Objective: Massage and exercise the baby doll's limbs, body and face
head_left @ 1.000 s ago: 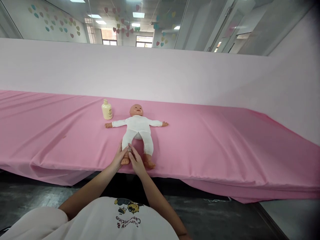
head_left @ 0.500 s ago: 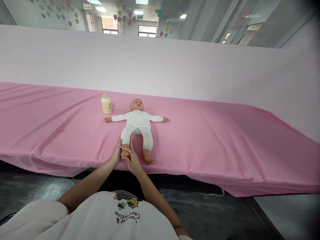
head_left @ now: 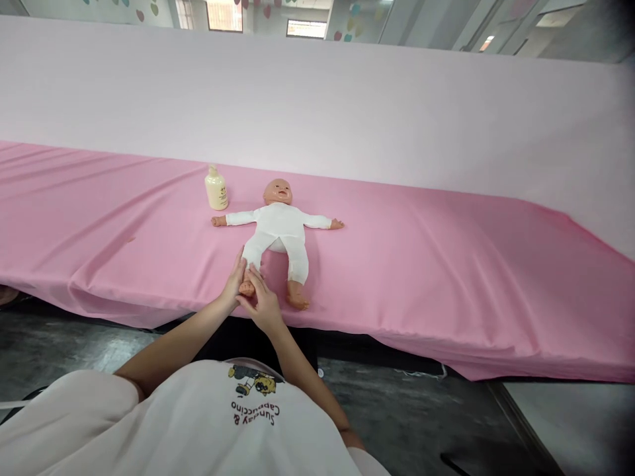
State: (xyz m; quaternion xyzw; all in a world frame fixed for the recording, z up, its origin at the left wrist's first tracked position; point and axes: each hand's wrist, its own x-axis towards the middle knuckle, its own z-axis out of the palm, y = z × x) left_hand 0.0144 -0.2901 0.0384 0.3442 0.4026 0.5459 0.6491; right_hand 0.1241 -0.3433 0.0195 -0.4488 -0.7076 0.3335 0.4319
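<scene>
A baby doll (head_left: 280, 221) in a white suit lies on its back, arms stretched out sideways and bare feet towards me. My left hand (head_left: 233, 283) is cupped along the outer side of the lower leg and foot on the doll's left-of-picture side. Across the ankle and inner side of that same foot lie the fingers of my right hand (head_left: 265, 307), its thumb close to the sole. Between my hands the toes show, while most of the ankle is hidden. The doll's other foot (head_left: 297, 296) rests free on the pink sheet.
A cream pump bottle (head_left: 217, 190) stands left of the doll's head. The pink sheet (head_left: 421, 264) covers the long table and hangs over its front edge. Behind it rises a white wall panel (head_left: 317, 106) with glass above. Dark floor (head_left: 387, 410) shows below.
The view has tipped downward a little. My right hand's fingers have shifted from the inner side of the leg to over the ankle. The doll and bottle stay in place.
</scene>
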